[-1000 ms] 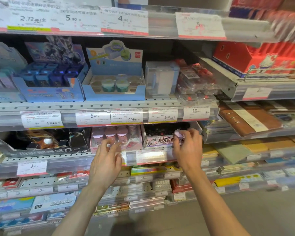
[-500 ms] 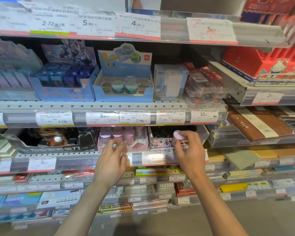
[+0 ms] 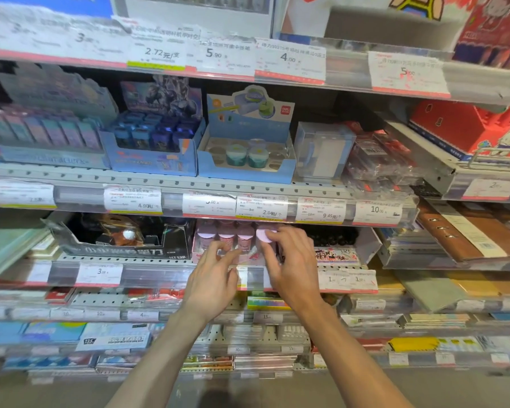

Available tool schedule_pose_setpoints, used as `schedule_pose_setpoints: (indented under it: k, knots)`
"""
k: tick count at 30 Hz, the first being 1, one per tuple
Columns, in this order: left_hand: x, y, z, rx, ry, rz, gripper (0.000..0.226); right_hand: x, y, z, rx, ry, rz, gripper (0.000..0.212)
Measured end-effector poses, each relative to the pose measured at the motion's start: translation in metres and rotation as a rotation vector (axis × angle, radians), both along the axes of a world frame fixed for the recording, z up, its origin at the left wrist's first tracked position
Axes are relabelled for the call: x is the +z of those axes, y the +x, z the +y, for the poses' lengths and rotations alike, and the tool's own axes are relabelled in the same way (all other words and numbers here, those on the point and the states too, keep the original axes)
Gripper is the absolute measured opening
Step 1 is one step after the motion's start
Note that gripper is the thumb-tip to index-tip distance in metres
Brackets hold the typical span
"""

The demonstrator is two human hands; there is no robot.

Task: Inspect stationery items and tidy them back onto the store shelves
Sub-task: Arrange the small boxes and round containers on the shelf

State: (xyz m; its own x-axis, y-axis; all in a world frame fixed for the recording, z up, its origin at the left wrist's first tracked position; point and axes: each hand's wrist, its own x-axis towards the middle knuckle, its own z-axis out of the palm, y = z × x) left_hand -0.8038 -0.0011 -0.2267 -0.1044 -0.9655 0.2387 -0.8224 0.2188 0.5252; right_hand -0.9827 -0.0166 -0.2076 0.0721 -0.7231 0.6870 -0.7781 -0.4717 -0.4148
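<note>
The left hand [image 3: 215, 278] reaches to the pink box [image 3: 200, 251] on the shelf [image 3: 147, 257], fingers straight, tips touching its front edge. Three pink tubs [image 3: 227, 235] stand in a row inside. Just beside them, the right hand [image 3: 292, 263] pinches a fourth pink tub [image 3: 264, 235] at the box's right end. Above sit two green tubs [image 3: 246, 156].

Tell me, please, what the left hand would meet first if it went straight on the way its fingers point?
Probably the pink box of pink-capped items: the left hand points up and forward at its front, fingertips at or nearly touching it. Depth is unclear.
</note>
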Motion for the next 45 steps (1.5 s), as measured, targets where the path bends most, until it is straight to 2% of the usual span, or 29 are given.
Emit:
schedule_pose_setpoints:
  k: [13, 18, 31, 45]
  knots:
    - [0.005, -0.001, 0.004, -0.007, 0.031, -0.021, 0.045, -0.006, 0.000, -0.014, -0.163, 0.148, 0.068, 0.015]
    - [0.005, 0.000, 0.004, -0.012, 0.034, -0.020, 0.046, 0.000, -0.001, -0.022, -0.184, 0.289, 0.179, 0.026]
    - [-0.001, 0.001, -0.001, -0.014, 0.021, -0.006, 0.044, 0.003, -0.005, -0.022, -0.133, 0.267, 0.327, 0.030]
    - [-0.008, 0.000, -0.004, 0.016, 0.025, 0.065, 0.043, 0.000, -0.006, -0.019, -0.095, 0.333, 0.325, 0.034]
